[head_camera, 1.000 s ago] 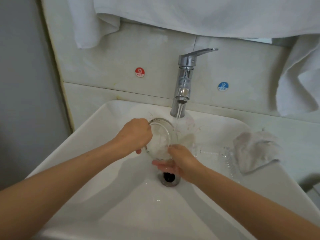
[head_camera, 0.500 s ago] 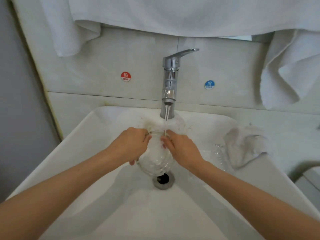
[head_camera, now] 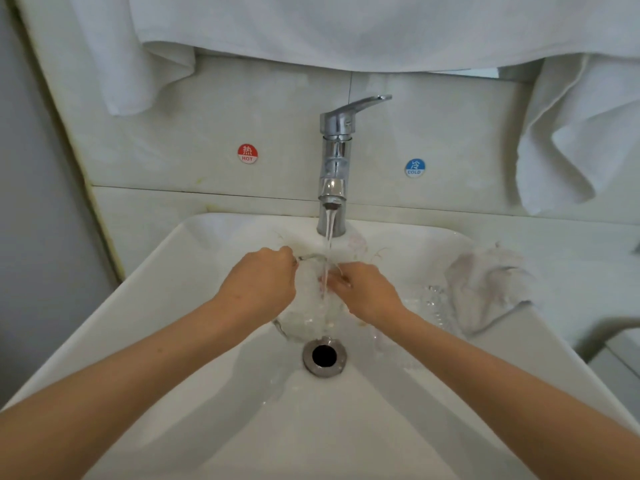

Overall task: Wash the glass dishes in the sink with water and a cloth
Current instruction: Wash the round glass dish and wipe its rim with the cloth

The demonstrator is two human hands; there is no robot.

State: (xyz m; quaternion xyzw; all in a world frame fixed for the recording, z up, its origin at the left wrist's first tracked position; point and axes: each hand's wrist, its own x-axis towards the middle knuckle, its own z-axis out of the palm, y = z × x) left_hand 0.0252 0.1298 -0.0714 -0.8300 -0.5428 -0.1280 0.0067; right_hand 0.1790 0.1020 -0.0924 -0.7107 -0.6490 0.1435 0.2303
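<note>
The left hand (head_camera: 259, 285) grasps the left rim of the glass bowl (head_camera: 308, 318), fingers curled over the edge. A second ago this bowl lay tipped on its side between the hands. Now it sits mouth-up, and the water stream (head_camera: 327, 258) from the faucet (head_camera: 334, 161) beyond the hands falls straight into it. The right hand (head_camera: 367, 294) has moved from under the bowl to its right rim, with fingers (head_camera: 330, 282) hooked over and down inside, in the flow. By my reading the step in hand is rinsing the inside by bare rubbing, with no cloth involved yet.

Just right of the right hand a second glass dish (head_camera: 433, 306) lies in the sink (head_camera: 173, 306), apparently unwashed. Further right the cloth (head_camera: 485, 289) lies crumpled on the sink's edge, touched by neither hand. The right hand would have to let go to fetch it.

Just nearer than the hands is the open drain (head_camera: 323, 356). Nothing blocks either hand, though the wet glass looks slippery.
</note>
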